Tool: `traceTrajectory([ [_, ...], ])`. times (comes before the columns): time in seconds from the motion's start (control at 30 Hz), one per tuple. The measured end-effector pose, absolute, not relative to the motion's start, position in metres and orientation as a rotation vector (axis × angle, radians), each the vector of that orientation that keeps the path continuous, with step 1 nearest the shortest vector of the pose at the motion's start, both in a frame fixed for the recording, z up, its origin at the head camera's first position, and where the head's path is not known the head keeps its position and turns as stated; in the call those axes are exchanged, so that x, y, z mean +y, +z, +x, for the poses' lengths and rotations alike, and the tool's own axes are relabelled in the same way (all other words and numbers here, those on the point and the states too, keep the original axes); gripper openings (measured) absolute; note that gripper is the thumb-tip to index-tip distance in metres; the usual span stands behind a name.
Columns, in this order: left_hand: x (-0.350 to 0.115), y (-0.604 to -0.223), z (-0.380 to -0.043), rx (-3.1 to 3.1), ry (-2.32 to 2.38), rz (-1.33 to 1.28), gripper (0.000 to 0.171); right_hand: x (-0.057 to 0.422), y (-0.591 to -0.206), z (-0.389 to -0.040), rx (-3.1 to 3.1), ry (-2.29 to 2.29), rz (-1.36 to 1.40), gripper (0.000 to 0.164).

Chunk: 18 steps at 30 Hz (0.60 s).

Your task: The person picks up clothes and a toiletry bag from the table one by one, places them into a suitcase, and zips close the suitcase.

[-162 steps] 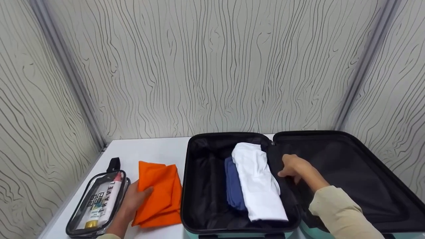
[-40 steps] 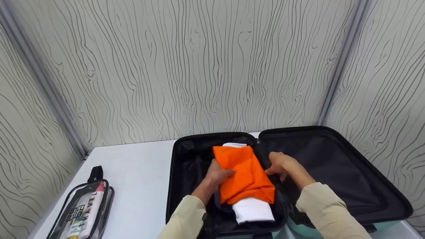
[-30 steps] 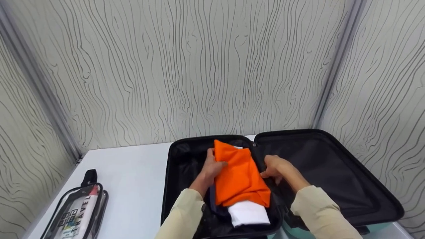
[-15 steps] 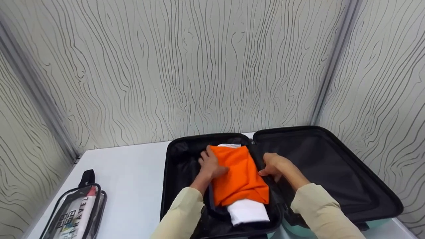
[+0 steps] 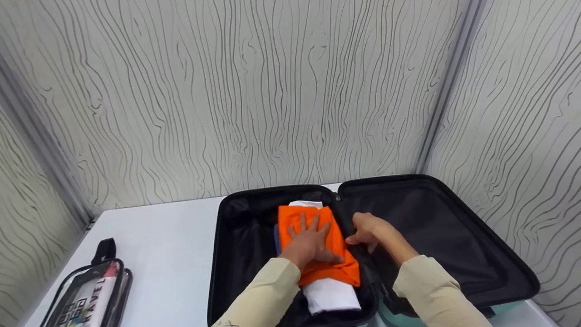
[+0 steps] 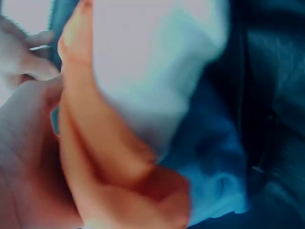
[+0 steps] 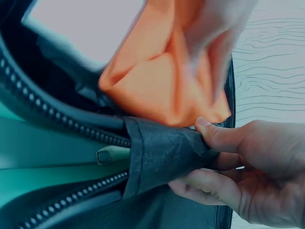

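Observation:
A folded orange garment point(image 5: 338, 243) lies on a white garment point(image 5: 332, 297) inside the black-lined suitcase point(image 5: 243, 277). At its left side a strip of blue cloth point(image 5: 276, 239) shows from below. My left hand point(image 5: 309, 243) rests on the orange garment with its fingers spread. My right hand point(image 5: 370, 230) is at the hinge between the two suitcase halves. In the right wrist view its thumb and fingers pinch the black fabric hinge strip point(image 7: 164, 149), close beside the orange garment. The left wrist view is blurred.
A clear toiletry bag point(image 5: 88, 297) with a tube and bottle in it lies on the white table point(image 5: 168, 254), left of the suitcase. The open suitcase lid point(image 5: 440, 236) lies to the right. A patterned wall point(image 5: 254, 91) stands behind.
My left hand has brought the orange garment from the table onto the white one, let go of its edge and now lies spread on top. My right hand stays at the hinge.

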<state>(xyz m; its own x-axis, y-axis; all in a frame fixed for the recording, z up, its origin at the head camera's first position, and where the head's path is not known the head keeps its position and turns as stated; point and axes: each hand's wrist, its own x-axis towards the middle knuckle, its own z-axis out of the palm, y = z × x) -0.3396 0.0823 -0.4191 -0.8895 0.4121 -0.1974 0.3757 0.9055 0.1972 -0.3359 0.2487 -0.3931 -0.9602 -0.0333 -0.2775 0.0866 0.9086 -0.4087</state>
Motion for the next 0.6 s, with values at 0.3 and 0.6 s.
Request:
traceTrajectory([
  [0.3,0.082,-0.410,-0.337,2.801,0.155,0.575,0.091,0.245,-0.386,-0.334,2.826,-0.591,0.002,0.025],
  [0.6,0.047,-0.402,-0.327,2.786,0.269,0.787,0.079,0.252,-0.397,-0.331,2.820,-0.662,0.050,0.027],
])
